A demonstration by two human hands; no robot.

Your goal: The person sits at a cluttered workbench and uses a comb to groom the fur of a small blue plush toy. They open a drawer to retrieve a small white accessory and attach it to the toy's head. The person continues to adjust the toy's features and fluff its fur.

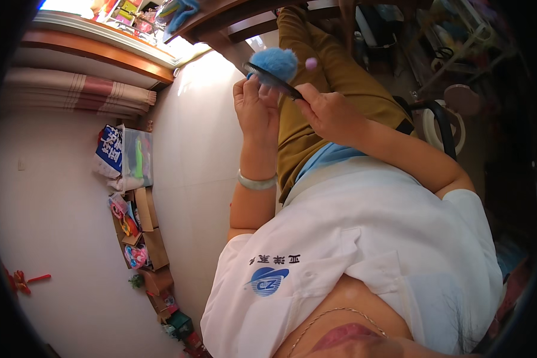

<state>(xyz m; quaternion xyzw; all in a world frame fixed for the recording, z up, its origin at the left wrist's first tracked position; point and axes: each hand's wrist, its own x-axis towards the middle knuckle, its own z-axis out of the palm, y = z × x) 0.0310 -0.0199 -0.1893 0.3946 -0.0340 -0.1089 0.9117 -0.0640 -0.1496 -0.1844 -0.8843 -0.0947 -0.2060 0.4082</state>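
A fluffy blue plush piece (274, 63) is held up by my left hand (256, 105), its fingers closed at the lower side. My right hand (331, 112) grips the end of a dark fine-toothed comb (270, 79). The comb slants across the near side of the blue fur, its tip at the upper left, and its teeth are against or just in front of the fur. A small pink pompom (311, 63) shows just right of the plush piece, over the brown trousers; I cannot tell what it is attached to.
A dark wooden table edge (206, 20) is at the top, with blue fluffy material (181, 18) on it. At left, a clear plastic bin (136, 156) and open cardboard boxes (154, 237) stand along the wall. A chair armrest (443, 125) and a cluttered rack (467, 53) are at right.
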